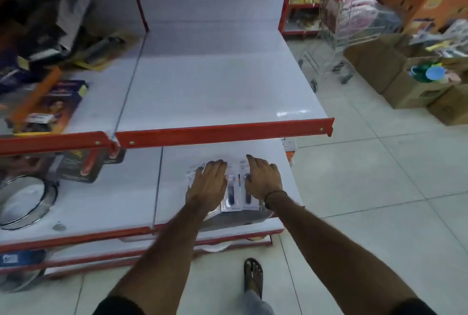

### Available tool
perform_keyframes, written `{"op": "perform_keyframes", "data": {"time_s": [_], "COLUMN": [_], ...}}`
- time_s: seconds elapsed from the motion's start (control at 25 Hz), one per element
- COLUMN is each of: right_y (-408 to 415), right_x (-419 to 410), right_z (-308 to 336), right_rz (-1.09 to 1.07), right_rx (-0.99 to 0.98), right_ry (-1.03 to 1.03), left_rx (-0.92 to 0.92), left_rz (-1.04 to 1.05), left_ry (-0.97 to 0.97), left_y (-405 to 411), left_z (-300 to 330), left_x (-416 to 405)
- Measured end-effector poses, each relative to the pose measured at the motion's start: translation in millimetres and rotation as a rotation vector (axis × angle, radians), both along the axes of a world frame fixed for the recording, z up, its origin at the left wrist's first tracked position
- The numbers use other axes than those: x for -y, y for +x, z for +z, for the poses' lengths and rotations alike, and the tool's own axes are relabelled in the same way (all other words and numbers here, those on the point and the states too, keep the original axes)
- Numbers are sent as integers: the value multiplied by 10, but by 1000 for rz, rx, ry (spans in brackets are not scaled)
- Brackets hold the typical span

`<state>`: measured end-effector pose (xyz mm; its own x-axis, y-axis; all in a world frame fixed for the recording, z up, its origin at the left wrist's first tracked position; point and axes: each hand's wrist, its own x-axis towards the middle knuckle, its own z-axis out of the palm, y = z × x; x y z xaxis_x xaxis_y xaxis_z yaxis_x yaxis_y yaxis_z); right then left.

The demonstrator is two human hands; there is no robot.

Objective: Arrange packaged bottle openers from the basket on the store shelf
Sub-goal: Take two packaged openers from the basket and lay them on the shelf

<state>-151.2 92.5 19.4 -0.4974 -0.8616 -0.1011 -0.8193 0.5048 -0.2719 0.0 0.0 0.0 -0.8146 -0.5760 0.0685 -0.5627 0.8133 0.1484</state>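
Several packaged bottle openers (231,194), dark tools on white blister cards, lie side by side on a low white shelf (283,178) with a red front edge. My left hand (209,184) rests flat, palm down, on the left packages. My right hand (263,178), with a dark wristband, lies flat on the right package. Both hands have their fingers spread and press on the cards without gripping them. No basket is in view.
A higher white shelf (215,91) with a red lip overhangs the low one. Boxed goods (50,104) and a round metal sieve (22,200) sit to the left. A shopping trolley (331,43) and cardboard boxes (410,81) stand on the tiled floor at right. My sandalled foot (253,276) is below.
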Motion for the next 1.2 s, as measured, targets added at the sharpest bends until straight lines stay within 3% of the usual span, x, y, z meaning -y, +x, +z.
{"op": "perform_keyframes", "data": {"time_s": [0.24,0.4,0.68,0.84,0.96,1.2], "right_y": [-429,-537,-430,-130,105,362], "right_x": [398,483,335,87,-132,-313], "right_z": [-374,-372,2,336,627,1473], "right_rz": [85,69,-5,65,128,220], "right_rx": [67,9,149,207,119,-27], "right_ry": [211,79,-57,-97,-172,-497], "left_rx": [188,-28,-15,-108,-196,-505], "left_rz": [-90,-114,42,74,30,-144], "left_ry": [-54,-94,333,440,415,156], "left_y": [-669,-731,-523,-203,57,515], "left_z": [-255,-295,130,452,712,1673], "left_x": [336,449,421,210,16,-46]}}
